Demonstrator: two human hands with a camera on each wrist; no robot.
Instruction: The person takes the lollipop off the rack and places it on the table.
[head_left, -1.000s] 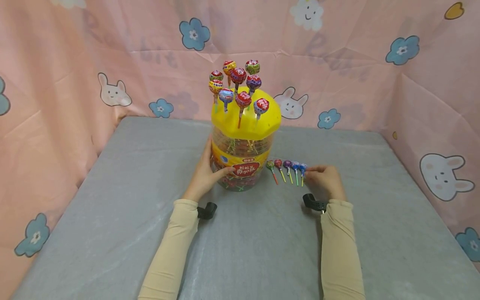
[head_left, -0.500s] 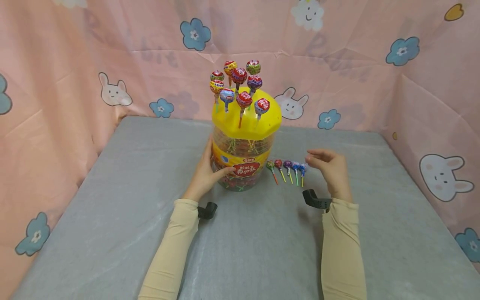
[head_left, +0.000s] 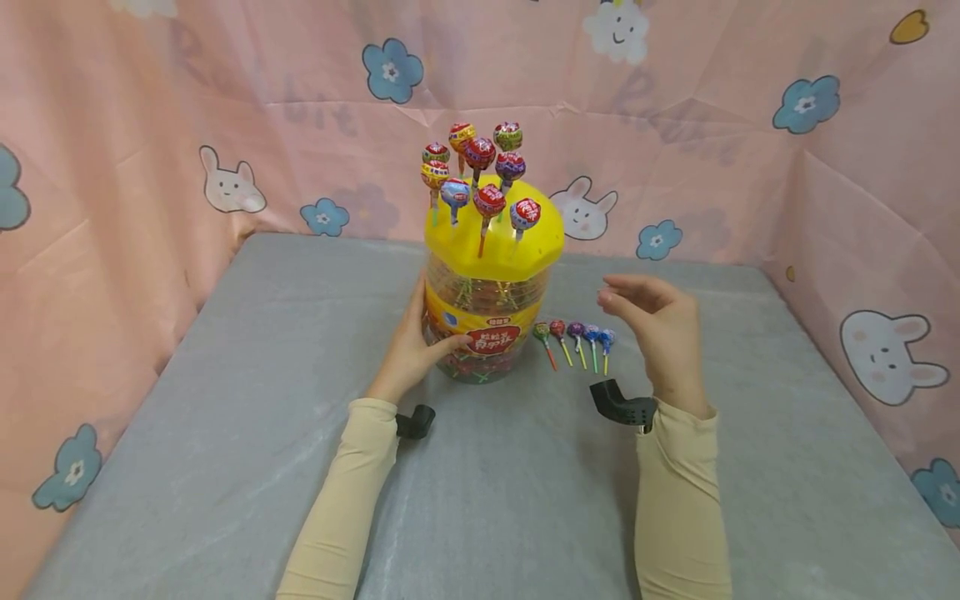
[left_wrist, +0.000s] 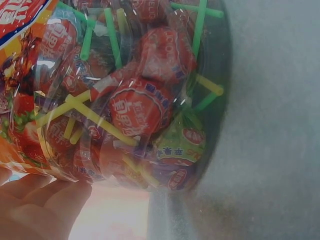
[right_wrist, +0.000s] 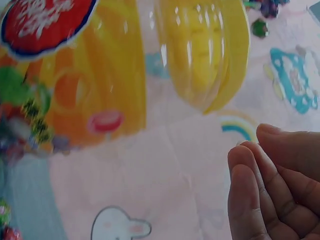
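Note:
A clear plastic candy jar (head_left: 491, 296) with a yellow lid (head_left: 536, 242) stands upright on the table. Several wrapped lollipops (head_left: 490, 202) stick up out of the lid. My left hand (head_left: 408, 354) grips the jar's left side, thumb across the label; its fingertips wrap partly out of sight. In the left wrist view, more lollipops (left_wrist: 140, 110) show through the jar wall. My right hand (head_left: 663, 333) hovers right of the jar, fingers loosely bent and nothing between them. Below and left of it, a row of lollipops, among them a red one (head_left: 557, 328), lies beside the jar.
Grey cloth covers the table (head_left: 510, 500). A pink printed curtain (head_left: 300, 167) hangs behind it and along both sides. Black camera mounts (head_left: 622, 407) jut inward from both wrists, close above the table.
My right hand has left the rightmost lollipop in the row, lifting up and away from the table with nothing in it. The left hand keeps its hold on the jar.

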